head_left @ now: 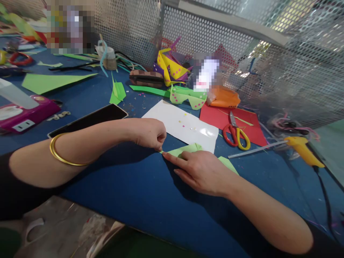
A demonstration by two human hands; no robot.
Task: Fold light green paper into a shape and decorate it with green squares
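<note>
My left hand (149,133) pinches the green paper (188,148) tip, right hand (200,172) flat on it; crease may skew if paper slides on the blue table (129,186).

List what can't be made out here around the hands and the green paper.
- Green paper, head view: mostly covered by the right hand, so its fold and full shape are hidden.
- Left hand grip: fingertips curl under at the paper's corner; whether they pinch it or only press it is unclear.
- Two objects by the mesh wall: pixel-blurred, unidentifiable.
- Glue gun cord: cut off by the right edge.
</note>
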